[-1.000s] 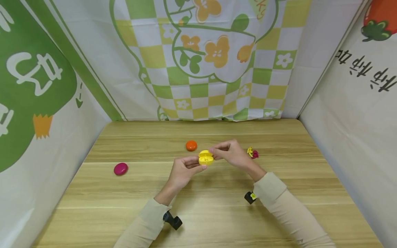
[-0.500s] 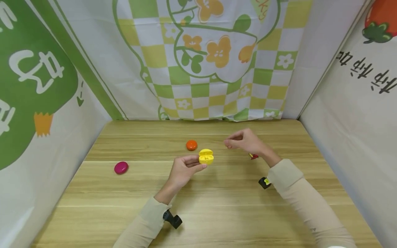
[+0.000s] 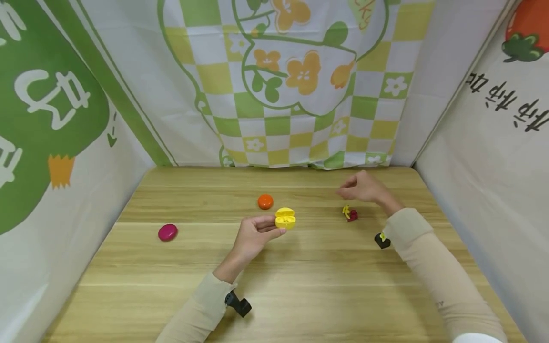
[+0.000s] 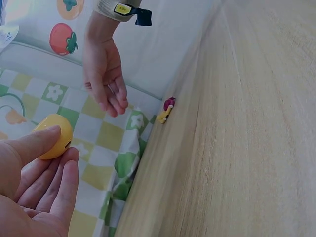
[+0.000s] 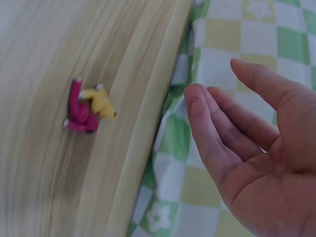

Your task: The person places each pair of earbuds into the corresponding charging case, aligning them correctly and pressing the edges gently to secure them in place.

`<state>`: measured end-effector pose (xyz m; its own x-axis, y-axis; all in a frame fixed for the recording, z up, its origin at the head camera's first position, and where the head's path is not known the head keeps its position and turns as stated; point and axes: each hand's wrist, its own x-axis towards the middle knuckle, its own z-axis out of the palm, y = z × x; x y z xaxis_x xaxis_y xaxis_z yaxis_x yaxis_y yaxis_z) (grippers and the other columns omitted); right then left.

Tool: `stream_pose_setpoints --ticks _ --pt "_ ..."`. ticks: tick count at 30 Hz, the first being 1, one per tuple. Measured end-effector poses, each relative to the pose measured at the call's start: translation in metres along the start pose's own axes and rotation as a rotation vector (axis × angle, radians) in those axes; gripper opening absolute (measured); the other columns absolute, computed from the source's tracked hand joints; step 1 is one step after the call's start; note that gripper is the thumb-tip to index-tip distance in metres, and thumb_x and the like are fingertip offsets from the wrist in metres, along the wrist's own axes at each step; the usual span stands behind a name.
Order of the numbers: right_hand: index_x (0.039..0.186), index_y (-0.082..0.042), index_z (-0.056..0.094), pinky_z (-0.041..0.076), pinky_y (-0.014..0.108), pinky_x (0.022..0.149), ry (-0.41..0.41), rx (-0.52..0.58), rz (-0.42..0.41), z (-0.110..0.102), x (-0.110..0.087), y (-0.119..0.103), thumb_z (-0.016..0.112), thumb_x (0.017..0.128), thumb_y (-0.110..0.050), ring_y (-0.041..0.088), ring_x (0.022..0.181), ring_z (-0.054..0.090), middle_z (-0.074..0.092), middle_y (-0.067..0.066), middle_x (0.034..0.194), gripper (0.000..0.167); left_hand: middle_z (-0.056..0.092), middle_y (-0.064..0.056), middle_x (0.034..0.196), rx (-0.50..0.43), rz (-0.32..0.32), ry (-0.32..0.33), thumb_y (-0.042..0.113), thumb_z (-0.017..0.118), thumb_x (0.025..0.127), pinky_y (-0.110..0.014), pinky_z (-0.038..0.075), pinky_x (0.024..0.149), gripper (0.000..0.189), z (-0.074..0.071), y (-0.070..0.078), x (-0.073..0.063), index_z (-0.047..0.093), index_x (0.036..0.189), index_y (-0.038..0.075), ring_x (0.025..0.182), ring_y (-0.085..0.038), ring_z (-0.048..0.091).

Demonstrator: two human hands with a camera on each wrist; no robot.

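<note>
My left hand (image 3: 250, 240) pinches a small yellow earbud case (image 3: 285, 220) between thumb and fingers above the table, its lid raised in the head view. The case's rounded yellow back (image 4: 63, 133) faces the left wrist camera. My right hand (image 3: 364, 186) hovers over the far right of the table, fingers relaxed and thumb apart, with nothing in it. Close below it lie a yellow earbud (image 3: 345, 211) and magenta earbuds (image 3: 353, 215). In the right wrist view the yellow earbud (image 5: 101, 104) rests against the magenta ones (image 5: 79, 116).
An orange round case (image 3: 265, 202) sits on the wooden table (image 3: 300, 295) just behind the yellow case. Farther left lies a magenta round case (image 3: 167, 232). A checkered cloth (image 3: 291, 124) hangs at the back edge, and printed white walls stand at both sides.
My right hand has left the yellow case and moved right, to above the loose earbuds. My left hand keeps holding the case almost in the same place.
</note>
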<state>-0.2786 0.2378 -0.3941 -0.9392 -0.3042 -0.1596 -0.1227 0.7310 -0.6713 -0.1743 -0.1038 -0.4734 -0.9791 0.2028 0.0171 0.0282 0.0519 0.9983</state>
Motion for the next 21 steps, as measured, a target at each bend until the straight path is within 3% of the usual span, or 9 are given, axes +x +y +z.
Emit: stream_pose_setpoints --ticks 5,8,10,12,14,21 --pt "0.118 0.007 0.076 0.064 0.036 0.091 -0.013 0.026 0.068 -0.004 0.006 0.011 0.072 0.101 -0.028 0.029 0.099 0.080 0.080 0.022 0.110 0.039 0.078 -0.019 0.122 -0.005 -0.017 0.004 0.005 0.085 0.088 -0.027 0.064 0.089 0.038 0.000 -0.001 0.001 0.075 0.124 -0.001 0.109 -0.027 0.078" --pt "0.101 0.006 0.079 0.060 0.027 0.078 -0.007 -0.021 0.081 -0.004 0.010 0.017 0.073 0.100 -0.029 0.018 0.081 0.075 0.081 0.012 0.086 0.035 0.077 -0.020 0.122 -0.001 -0.020 0.010 0.005 0.085 0.088 -0.027 0.064 0.089 0.038 0.000 -0.001 0.001 0.075 0.124 -0.001 0.109 -0.028 0.078" --pt "0.084 0.002 0.079 0.052 0.024 0.070 -0.004 -0.073 0.078 -0.003 0.012 0.021 0.073 0.099 -0.028 0.011 0.069 0.065 0.075 0.004 0.070 0.034 0.077 -0.020 0.123 0.004 -0.020 0.009 0.006 0.085 0.089 -0.026 0.064 0.089 0.038 0.000 -0.001 0.001 0.075 0.124 -0.002 0.109 -0.028 0.078" --pt "0.066 -0.005 0.072 0.048 0.023 0.066 -0.007 -0.108 0.086 -0.003 0.016 0.025 0.072 0.098 -0.028 0.009 0.062 0.057 0.069 -0.002 0.061 0.039 0.077 -0.021 0.123 0.004 -0.019 0.008 0.006 0.085 0.089 -0.027 0.064 0.089 0.038 0.000 0.000 0.000 0.074 0.124 -0.003 0.110 -0.028 0.078" --pt "0.060 -0.009 0.066 0.049 0.024 0.065 -0.025 -0.129 0.112 -0.003 0.018 0.029 0.071 0.098 -0.028 0.010 0.059 0.058 0.070 0.001 0.061 0.042 0.077 -0.021 0.123 0.002 -0.016 0.003 0.006 0.084 0.089 -0.027 0.064 0.090 0.037 0.000 0.000 0.000 0.074 0.124 -0.003 0.109 -0.028 0.078" --pt "0.074 -0.003 0.077 0.051 0.023 0.068 -0.066 -0.206 0.177 0.006 0.027 0.037 0.072 0.098 -0.032 0.013 0.064 0.066 0.076 0.003 0.068 0.038 0.077 -0.020 0.123 0.007 -0.025 0.000 0.007 0.085 0.089 -0.028 0.064 0.091 0.037 -0.003 0.001 -0.001 0.075 0.123 -0.001 0.111 -0.028 0.078"
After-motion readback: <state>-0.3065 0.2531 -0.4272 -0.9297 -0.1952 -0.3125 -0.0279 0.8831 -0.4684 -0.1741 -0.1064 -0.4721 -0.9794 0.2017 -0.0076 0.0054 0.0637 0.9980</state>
